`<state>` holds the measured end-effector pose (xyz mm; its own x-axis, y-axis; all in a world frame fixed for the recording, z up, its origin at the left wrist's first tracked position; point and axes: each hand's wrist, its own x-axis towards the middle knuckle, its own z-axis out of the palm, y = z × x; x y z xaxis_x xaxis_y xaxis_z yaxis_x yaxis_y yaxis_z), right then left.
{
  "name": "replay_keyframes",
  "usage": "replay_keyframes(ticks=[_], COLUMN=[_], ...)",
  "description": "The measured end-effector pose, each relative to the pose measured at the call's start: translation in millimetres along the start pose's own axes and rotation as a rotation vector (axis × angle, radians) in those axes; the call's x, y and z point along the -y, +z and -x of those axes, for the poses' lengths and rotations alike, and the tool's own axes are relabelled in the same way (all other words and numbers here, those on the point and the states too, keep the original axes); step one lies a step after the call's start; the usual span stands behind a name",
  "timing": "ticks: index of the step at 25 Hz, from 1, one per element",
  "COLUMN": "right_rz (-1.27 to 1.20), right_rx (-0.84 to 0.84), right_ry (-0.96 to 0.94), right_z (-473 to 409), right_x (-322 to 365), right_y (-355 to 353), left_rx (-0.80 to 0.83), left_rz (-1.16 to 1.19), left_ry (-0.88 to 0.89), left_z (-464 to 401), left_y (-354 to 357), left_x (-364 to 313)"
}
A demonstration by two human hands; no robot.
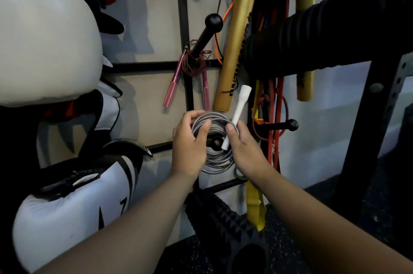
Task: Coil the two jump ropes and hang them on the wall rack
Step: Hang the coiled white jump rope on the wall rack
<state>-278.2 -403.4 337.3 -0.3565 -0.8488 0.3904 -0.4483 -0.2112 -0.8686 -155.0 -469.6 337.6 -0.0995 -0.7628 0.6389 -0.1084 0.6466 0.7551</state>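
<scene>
A grey jump rope [218,162] is wound into a coil in front of the black wall rack [183,5]. My left hand [190,141] grips the coil's left side. My right hand [243,148] holds the coil's right side together with a white handle [238,112] that points up. A black ball-tipped peg [216,143] shows through the middle of the coil. Higher up, a coiled dark red rope with pink handles [194,65] hangs on another ball-tipped peg [206,34].
White boxing gloves [44,34] crowd the left side. Gold padded sticks [237,50] and coloured resistance bands [273,128] hang at the right, beside a third peg [288,125]. A black ribbed roller [312,39] crosses the upper right. A black spiked roller [223,217] stands below.
</scene>
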Motion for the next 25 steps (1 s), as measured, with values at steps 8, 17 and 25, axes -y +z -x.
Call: replay_keyframes(ticks=[8, 17, 25], right_rz=[-0.036, -0.07, -0.04], right_rx=[0.108, 0.232, 0.251], right_ry=[0.094, 0.191, 0.292], right_z=[-33.6, -62.3, -75.7], right_x=[-42.5, -70.6, -77.6], right_y=[10.0, 39.8, 39.4], left_rx=[0.002, 0.046, 0.126], left_rz=[-0.054, -0.193, -0.288], left_ry=[-0.007, -0.028, -0.143], left_z=[-17.1, -26.8, -46.4], left_y=[16.6, 10.7, 19.1], left_x=[48.6, 100.8, 107.4])
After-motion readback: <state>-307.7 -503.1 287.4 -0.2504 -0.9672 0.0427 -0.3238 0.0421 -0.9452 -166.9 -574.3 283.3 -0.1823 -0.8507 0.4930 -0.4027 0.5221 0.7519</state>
